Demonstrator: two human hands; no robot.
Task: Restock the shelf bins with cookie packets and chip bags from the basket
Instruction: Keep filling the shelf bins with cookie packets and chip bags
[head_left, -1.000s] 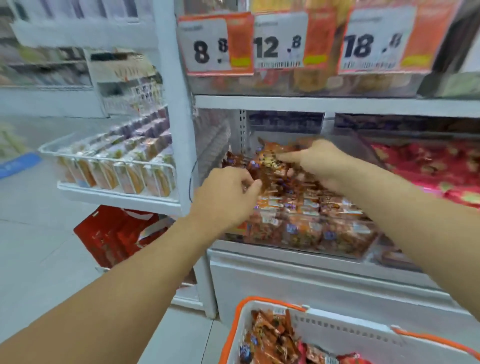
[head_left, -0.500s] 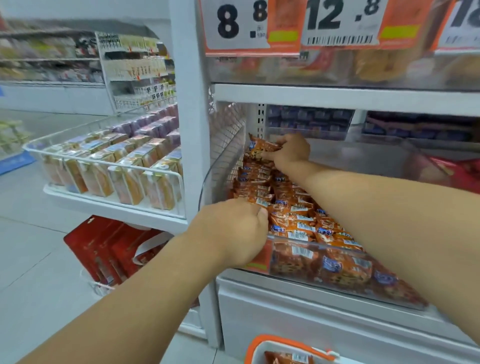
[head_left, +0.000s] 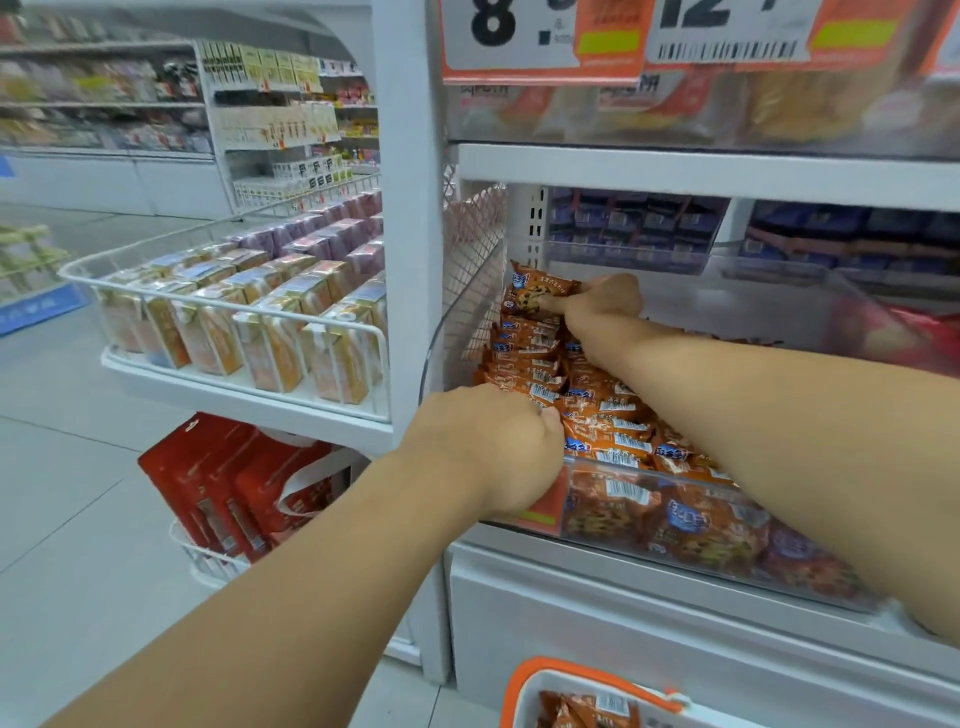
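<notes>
Fingers of right hand (head_left: 602, 301) pinched on one orange cookie packet with chocolate-chip print (head_left: 537, 293), held upright at back left of clear plastic shelf bin (head_left: 452, 332). Fingers of left hand (head_left: 493, 447) curled down at bin's front left corner, knuckles up, tips pressed into front packets; actual grip hidden, cannot tell.

White metal shelving unit (head_left: 410, 208) framing everything, upright post just left of bin. Bin sloping toward front, packed with rows of matching orange cookie packets (head_left: 613, 431), barcodes up, more visible through front wall. Both forearms reaching in over rows. White wire end-rack (head_left: 228, 332) left of post, filled with yellow and orange boxed goods. Red cartons (head_left: 218, 483) on lower rack below it. Orange-rimmed white plastic basket (head_left: 524, 680) at bottom edge, near shelf base, few orange packets inside. Dark blue packets (head_left: 628, 223) in bin behind, blurred. Orange-and-white price tags (head_left: 545, 36) above, reading 8 and 12.
</notes>
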